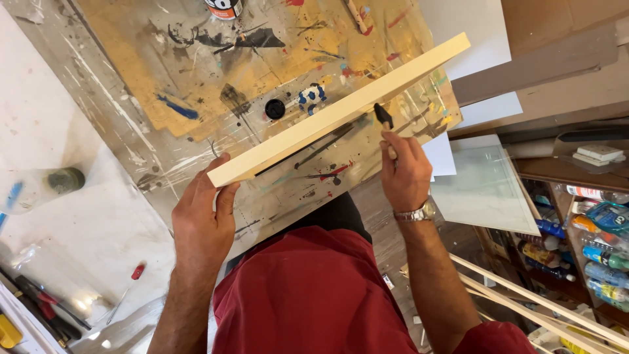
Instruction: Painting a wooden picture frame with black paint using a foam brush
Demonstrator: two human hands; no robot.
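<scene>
A cream-coloured canvas panel (341, 111) is held on edge over a paint-stained board, running from lower left to upper right. My left hand (203, 219) grips its lower left corner. My right hand (405, 172), with a metal watch at the wrist, holds a small black-tipped foam brush (382, 116) whose tip touches the panel's long edge near the middle.
The paint-splattered work board (196, 65) carries a black cap (274, 108), a blue-and-white crumpled paint tube (312, 96) and a can (224, 8) at the top edge. Tools lie at lower left (39, 305). Shelves of paint bottles (599, 252) stand at right, with wooden strips (524, 295) below.
</scene>
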